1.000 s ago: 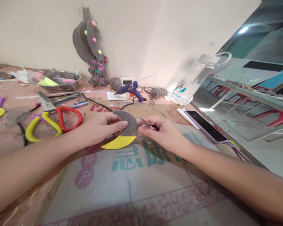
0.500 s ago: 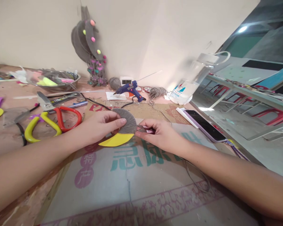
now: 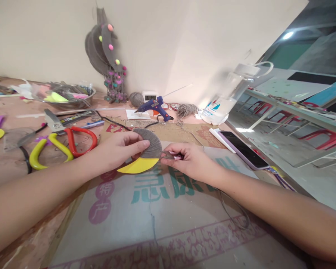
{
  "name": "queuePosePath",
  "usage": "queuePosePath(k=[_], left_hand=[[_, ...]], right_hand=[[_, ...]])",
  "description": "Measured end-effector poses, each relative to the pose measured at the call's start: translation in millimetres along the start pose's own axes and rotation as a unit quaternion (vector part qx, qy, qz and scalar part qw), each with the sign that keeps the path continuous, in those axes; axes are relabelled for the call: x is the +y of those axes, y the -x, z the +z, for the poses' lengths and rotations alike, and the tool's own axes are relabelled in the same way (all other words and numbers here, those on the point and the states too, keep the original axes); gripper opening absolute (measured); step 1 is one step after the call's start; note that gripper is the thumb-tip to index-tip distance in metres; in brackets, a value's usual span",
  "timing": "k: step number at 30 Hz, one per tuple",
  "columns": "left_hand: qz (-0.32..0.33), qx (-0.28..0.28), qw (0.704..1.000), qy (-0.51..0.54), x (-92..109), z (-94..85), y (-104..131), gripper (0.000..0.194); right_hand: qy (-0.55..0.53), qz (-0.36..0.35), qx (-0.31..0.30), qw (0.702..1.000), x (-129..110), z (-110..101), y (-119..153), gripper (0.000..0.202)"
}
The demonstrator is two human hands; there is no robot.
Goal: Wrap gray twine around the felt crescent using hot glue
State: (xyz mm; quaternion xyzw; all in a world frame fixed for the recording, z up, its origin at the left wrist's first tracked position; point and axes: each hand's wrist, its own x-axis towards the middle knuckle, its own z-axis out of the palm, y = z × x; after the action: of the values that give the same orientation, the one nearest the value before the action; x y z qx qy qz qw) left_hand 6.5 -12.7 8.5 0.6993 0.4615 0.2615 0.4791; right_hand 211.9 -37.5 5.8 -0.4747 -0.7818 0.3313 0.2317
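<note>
My left hand (image 3: 128,146) pinches a yellow crescent shape (image 3: 138,166) by its upper part, which is wrapped in grey yarn (image 3: 151,144); the thumb lies on the wrapped face. The lower tip of the crescent shows bare yellow. Close to its right edge, my right hand (image 3: 184,158) is closed, thumb and forefinger together on a strand of the grey yarn. Something small and pinkish, perhaps a piece the yarn is wound on, shows between its fingers. A loose loop of yarn (image 3: 235,213) hangs below the right forearm onto the printed board (image 3: 117,239).
Scissors (image 3: 70,144) with red and yellow handles lie left. Behind stand a blue glue gun (image 3: 156,107), yarn bundle (image 3: 187,110), small clock (image 3: 150,96) and bowl (image 3: 65,104) of craft bits. A water bottle (image 3: 226,97) and phone (image 3: 242,148) are right. A yarn-wrapped moon ornament (image 3: 100,52) hangs on the wall.
Almost nothing differs. Both hands keep their holds, and the crescent has tilted or shifted up very slightly.
</note>
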Motion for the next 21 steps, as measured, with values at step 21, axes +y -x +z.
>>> queuePosePath(k=[21], left_hand=[[0.039,-0.02,0.999,-0.004,-4.8,-0.1,-1.7,0.028]], right_hand=[[-0.064,-0.016,0.077,0.995,-1.8,0.8,-2.4,0.022]])
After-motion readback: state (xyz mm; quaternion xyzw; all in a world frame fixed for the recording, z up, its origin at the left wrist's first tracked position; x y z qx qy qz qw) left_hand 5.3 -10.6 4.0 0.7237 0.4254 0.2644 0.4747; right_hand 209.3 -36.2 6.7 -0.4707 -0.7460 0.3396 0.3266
